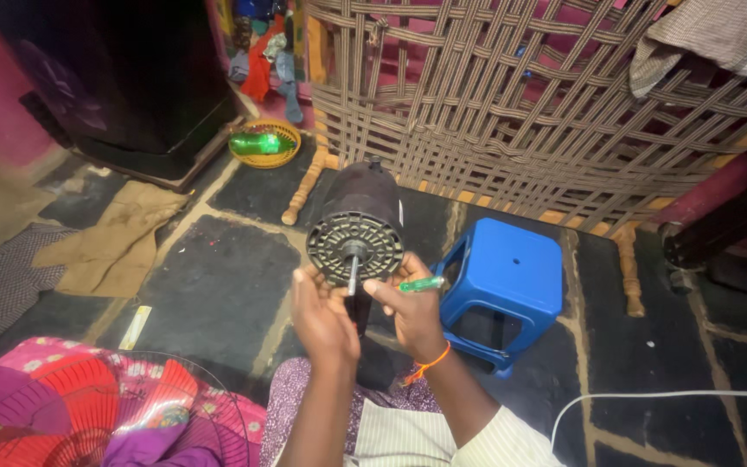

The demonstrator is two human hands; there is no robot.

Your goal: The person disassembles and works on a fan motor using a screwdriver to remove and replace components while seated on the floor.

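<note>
I hold the fan motor (356, 227) up at 12 o'clock w/ both hands: left hand (322, 316) grips its rim, right hand (412, 313) pinches a green screwdriver (422, 284) beside it.

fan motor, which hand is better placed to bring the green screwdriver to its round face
Right. The right hand already holds the green screwdriver, tip beside the fan motor and its round face. The left hand is gripping the lower rim near the shaft, steadying it.

We note a cream sleeve with thin dark stripes on the right arm, and an orange thread tied at the wrist of the right hand (412, 316). The left hand (322, 316) and forearm are bare. We also record purple patterned fabric over the lap.
</note>
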